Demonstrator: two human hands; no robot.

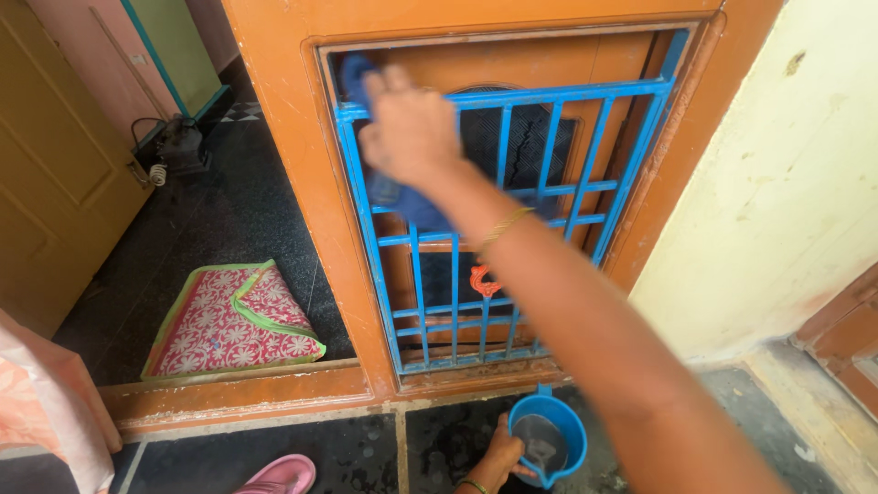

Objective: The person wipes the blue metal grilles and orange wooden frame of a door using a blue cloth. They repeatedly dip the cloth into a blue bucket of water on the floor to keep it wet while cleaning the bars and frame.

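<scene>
My right hand (412, 128) presses a blue cloth (407, 201) against the upper left of a blue metal grille (549, 192) set in an orange wooden frame (302, 165). The cloth bunches under the palm and shows again above the fingers. A thin bangle circles that wrist. Low in the view, my left hand (498, 453) grips the rim of a small blue plastic mug (549, 439), held near the dark tiled floor below the grille. Behind the bars is an orange shutter with a dark patterned pane.
A pink floral mat with green trim (229, 320) lies on the dark floor inside the doorway. A pink slipper (279, 476) sits at the bottom edge. A yellow door (46, 174) stands left, a cream wall (777, 183) right. A small orange knot (482, 279) hangs on the grille.
</scene>
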